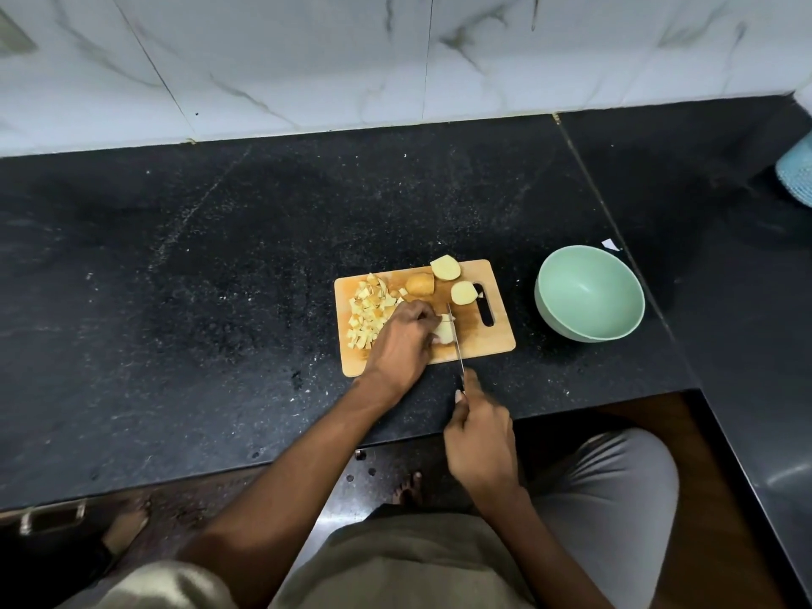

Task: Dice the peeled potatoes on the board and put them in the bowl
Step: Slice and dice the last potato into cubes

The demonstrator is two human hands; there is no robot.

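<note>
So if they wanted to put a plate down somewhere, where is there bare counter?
The black countertop lies bare left of the cutting board and behind it up to the tiled wall. The board itself is crowded: diced potato, three potato halves, both hands. Only a narrow strip separates board and green bowl.

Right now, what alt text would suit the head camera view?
A left hand steadies a potato piece on a wooden cutting board while the right hand slices with a knife; diced potato lies left, an empty green bowl right.

No text, label, brand, number or sign can be read anywhere.
</note>
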